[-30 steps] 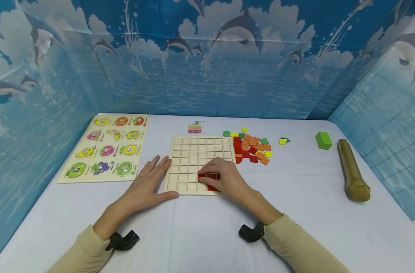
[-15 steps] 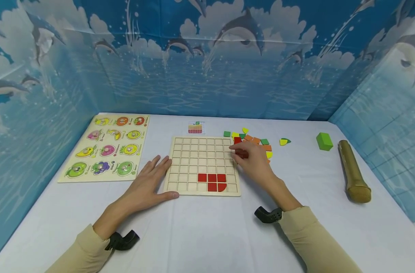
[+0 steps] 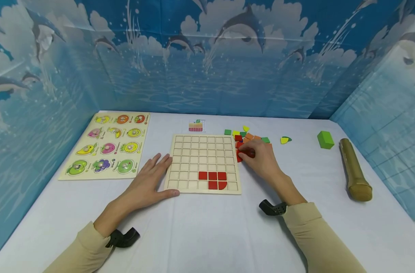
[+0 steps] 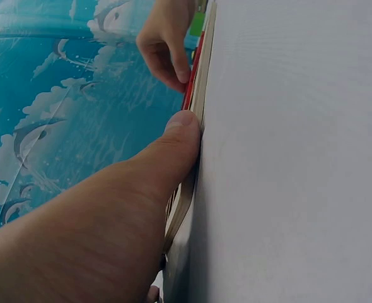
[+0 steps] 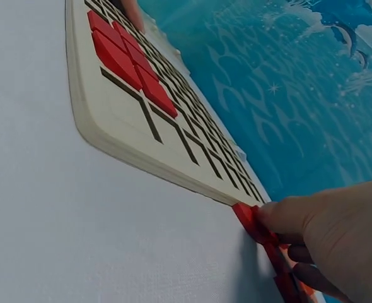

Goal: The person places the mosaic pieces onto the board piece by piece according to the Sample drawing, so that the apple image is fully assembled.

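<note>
A pale wooden grid board lies in front of me. Two straight edges of small red square tiles and one tile with a rounded corner fill a few cells near its lower right. My left hand rests along the board's left edge, fingers straight, thumb at the near corner. In the left wrist view the thumb lies against the board's side. My right hand is at the loose tiles beside the board's right edge, thumb and fingers pinching a red tile. Its curled fingers partly hide the pile.
Orange, yellow and green loose tiles lie behind the right hand. A small picture card sits beyond the board. The fruit puzzle board is at left; a green block and a gold microphone stand and lie at right.
My right hand has left the red tiles on the grid board and moved right to the loose pile, where it takes hold of a red tile. The left hand stays on the board.
</note>
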`<move>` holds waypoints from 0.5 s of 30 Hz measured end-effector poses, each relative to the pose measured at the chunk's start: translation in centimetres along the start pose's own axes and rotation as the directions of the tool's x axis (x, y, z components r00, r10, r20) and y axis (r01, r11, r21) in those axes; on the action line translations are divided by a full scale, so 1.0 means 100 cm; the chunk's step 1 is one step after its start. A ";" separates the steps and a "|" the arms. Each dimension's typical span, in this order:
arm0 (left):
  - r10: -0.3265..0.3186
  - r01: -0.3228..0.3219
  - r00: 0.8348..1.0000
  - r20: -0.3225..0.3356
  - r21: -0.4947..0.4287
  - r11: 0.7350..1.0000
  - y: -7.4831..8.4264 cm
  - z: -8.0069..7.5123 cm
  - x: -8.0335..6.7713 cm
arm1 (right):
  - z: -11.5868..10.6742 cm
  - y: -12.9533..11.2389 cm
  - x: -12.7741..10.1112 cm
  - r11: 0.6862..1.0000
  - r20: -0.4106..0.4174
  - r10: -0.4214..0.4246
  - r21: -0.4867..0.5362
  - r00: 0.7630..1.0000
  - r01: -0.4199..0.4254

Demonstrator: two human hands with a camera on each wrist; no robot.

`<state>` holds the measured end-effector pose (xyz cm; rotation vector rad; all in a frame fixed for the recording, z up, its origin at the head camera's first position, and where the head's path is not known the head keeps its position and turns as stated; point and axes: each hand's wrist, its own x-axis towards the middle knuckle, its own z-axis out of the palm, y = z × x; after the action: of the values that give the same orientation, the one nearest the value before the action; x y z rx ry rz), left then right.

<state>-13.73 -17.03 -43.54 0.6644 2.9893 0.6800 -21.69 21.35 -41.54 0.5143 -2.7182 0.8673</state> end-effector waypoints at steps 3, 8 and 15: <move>-0.001 0.001 1.000 0.001 0.002 1.000 0.000 0.000 0.001 | -0.001 0.001 0.000 1.000 0.013 -0.003 -0.006 1.000 0.003; -0.002 0.002 1.000 0.007 0.005 1.000 0.000 0.000 0.001 | -0.001 0.003 0.000 1.000 0.022 -0.003 -0.013 1.000 0.004; -0.009 0.008 1.000 0.016 0.005 1.000 0.000 0.000 0.001 | -0.001 0.001 -0.001 0.999 -0.026 -0.025 0.026 0.999 0.025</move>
<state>-13.79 -17.02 -43.50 0.6537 2.9785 0.6641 -21.60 21.53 -41.55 0.5374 -2.6749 0.8976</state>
